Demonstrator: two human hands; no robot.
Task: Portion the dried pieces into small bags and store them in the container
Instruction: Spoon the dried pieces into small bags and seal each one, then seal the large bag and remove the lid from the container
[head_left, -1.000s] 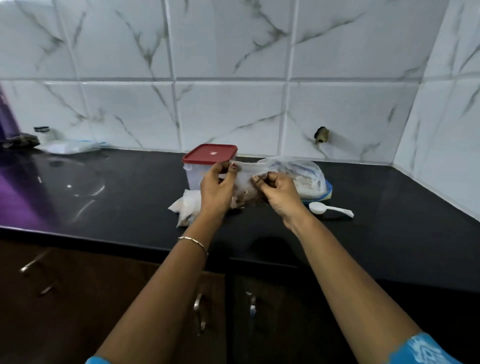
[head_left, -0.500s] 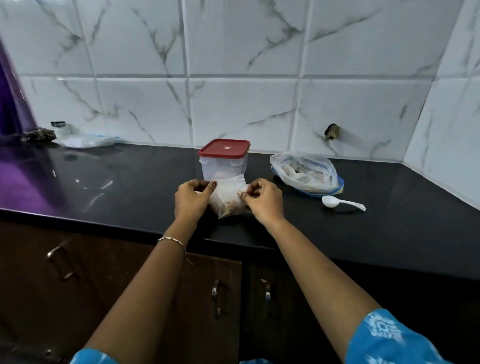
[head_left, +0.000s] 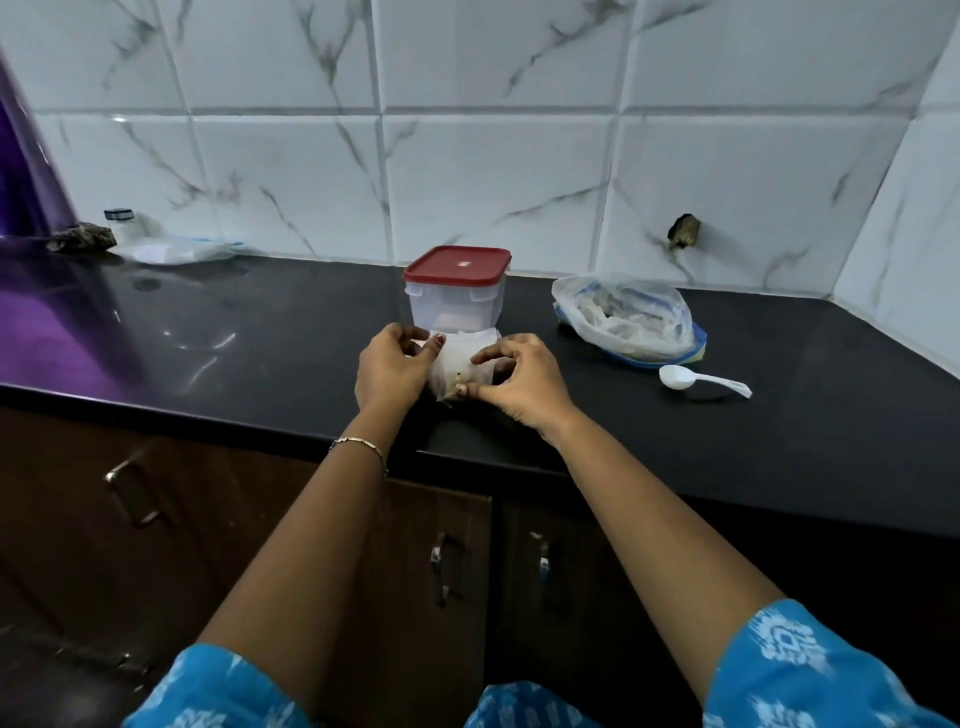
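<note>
Black glossy countertop (head_left: 779, 441) carries everything; smooth, reflective stone, front edge running across mid-frame. Big supply bag (head_left: 626, 319), thin crinkled clear plastic with a blue strip at its base, slumps near the back edge toward the right corner, probably parked within reach for scooping. Container (head_left: 457, 293) stands mid-counter near the back edge: square translucent plastic tub, red lid clipped on, so storing likely still needs that lid opened. Small bag (head_left: 462, 364), the task's thing, sits on the counter just in front of the container, toward the front edge; soft, cloudy plastic with a few brown dried pieces low inside. Left hand (head_left: 389, 366) pinches its left side, thumb and fingers curled on the film. Right hand (head_left: 522, 376) pinches its right side, index finger on top, thumb below. Both grasp the bag, likely steadying it against the counter to fold or seal the mouth. White plastic spoon (head_left: 701, 379), smooth rounded bowl with a flat handle, lies free beside the supply bag, right of the hands, bowl toward them.
</note>
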